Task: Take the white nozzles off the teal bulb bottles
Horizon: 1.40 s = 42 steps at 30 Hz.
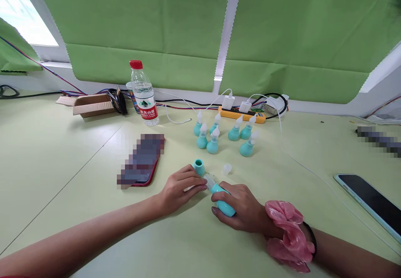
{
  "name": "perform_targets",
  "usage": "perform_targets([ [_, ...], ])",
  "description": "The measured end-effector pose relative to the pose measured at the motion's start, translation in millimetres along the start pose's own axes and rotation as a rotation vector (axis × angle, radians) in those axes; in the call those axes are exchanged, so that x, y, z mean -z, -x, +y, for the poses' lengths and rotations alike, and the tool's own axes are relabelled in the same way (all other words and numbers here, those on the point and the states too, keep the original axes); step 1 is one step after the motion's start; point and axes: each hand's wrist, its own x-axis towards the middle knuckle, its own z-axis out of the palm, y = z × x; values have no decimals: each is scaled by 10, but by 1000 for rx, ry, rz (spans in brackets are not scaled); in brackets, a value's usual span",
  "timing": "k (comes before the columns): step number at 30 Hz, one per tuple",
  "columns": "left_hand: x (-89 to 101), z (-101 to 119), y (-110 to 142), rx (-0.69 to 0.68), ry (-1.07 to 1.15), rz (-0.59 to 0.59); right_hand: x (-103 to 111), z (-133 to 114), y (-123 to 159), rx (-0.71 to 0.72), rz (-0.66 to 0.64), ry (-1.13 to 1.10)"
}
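My right hand (239, 205) is closed around the teal body of a nasal aspirator (224, 205), which lies tilted with its clear nozzle (209, 182) toward the upper left. The fingertips of my left hand (183, 186) pinch the end of that nozzle. Just beyond my left fingers stands an open teal bulb (198, 167), its dark round mouth facing up. A small translucent piece (227, 169) sits on the table a little past my right hand. Several assembled teal bulb aspirators (212, 143) with clear tips stand in a loose group farther back.
On the left lies a phone in a red case (153, 171), with a water bottle (147, 102) behind it. A cardboard box (94, 104), cables and an orange power strip (242, 114) line the back edge. Another phone (369, 203) lies at right, near a white cable (310, 169).
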Motion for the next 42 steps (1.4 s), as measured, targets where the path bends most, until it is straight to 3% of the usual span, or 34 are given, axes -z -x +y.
perform_targets([
  [4, -18, -5, 24, -12, 6, 28, -2, -2, -3, -6, -3, 20],
  [10, -41, -29, 170, -243, -261, -14, 1, -16, -6, -6, 5, 52],
  [20, -33, -5, 120, -148, -263, -68, -10, -1, 1, -21, 10, 9],
  [29, 8, 60, 91, -255, -641, -152, -3, -10, 8, -2, 23, -23],
  [42, 3, 49, 86, -69, -620, -127, 9, -26, -20, 5, 22, -9],
])
